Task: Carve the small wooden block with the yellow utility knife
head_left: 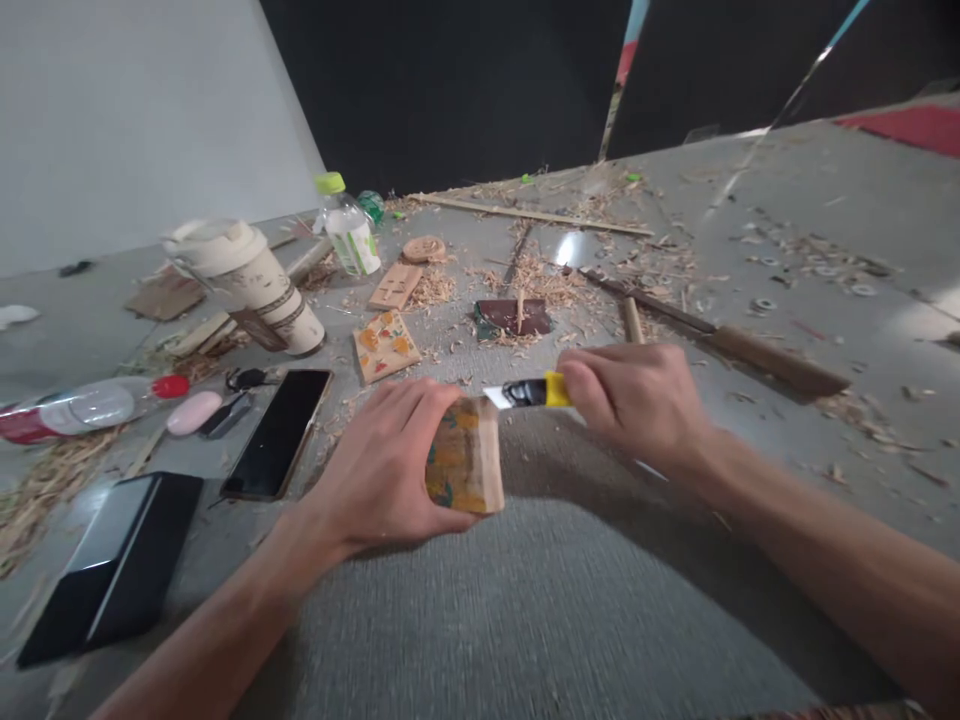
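My left hand (390, 470) grips a small wooden block (457, 460) from its left side, thumb below and fingers along the top. Its face carries worn yellow and green paint, and the right edge is bare pale wood. My right hand (637, 400) is closed around a utility knife (536, 391) with a yellow and black body. The knife's blade points left, its tip at the block's upper right corner; whether it touches the wood I cannot tell. Beyond the block lies a painted wooden square (385, 345) with orange and red shapes.
To the left are a phone (277, 435), a black folded case (112, 570), a lidded cup (247, 285) and a red-capped bottle (90, 405). A green-capped bottle (349, 230) stands farther back. A wooden-handled tool (776, 360) lies to the right, among scattered wood shavings.
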A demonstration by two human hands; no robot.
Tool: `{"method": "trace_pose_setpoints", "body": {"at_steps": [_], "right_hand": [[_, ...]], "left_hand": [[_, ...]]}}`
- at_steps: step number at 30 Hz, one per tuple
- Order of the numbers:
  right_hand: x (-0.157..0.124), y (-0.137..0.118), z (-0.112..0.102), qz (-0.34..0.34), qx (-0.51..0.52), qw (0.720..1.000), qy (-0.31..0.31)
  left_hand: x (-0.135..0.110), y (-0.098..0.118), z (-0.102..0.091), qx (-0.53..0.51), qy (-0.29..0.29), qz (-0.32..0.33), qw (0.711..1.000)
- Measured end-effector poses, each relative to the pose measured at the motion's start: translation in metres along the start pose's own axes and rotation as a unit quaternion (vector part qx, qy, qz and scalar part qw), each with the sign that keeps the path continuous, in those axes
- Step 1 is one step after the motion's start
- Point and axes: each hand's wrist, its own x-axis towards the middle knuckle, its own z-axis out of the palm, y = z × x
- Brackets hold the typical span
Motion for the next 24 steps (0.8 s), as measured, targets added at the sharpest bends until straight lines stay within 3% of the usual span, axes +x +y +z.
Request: {"method": "trace_pose_setpoints", "body": {"at_steps": [4,8,10,13,15,18,24], "right_hand": [[-0.002,-0.01,0.003,-0.027,0.005,0.998,-0.053],[-0.003,-0.006,0.006,-0.037,0.003,0.998,-0.045],[-0.001,0.005,0.005,0.006,-0.024,0.999,-0.023],[0.004,0.029,0.001,0.154,-0.091,0.983,0.035],[0.005,0.038,-0.003,0.193,-0.113,0.972,0.072],[0.003,0.032,-0.005,0.133,-0.069,0.987,0.064],[-0.002,0.002,0.001,-0.013,0.027,0.999,-0.04]], "left_hand": [[0.0,0.0,0.0,0.003,0.004,-0.001,1.0],[-0.001,0.004,0.0,0.016,0.009,0.0,1.0],[-0.002,0.011,0.001,0.013,0.002,0.025,1.0],[-0.004,0.023,0.003,-0.018,-0.022,0.091,0.995],[-0.005,0.026,0.003,-0.029,-0.027,0.081,0.996],[-0.004,0.019,0.003,-0.005,-0.004,0.028,1.0],[0.0,0.001,0.005,0.001,-0.008,-0.001,1.0]]}}
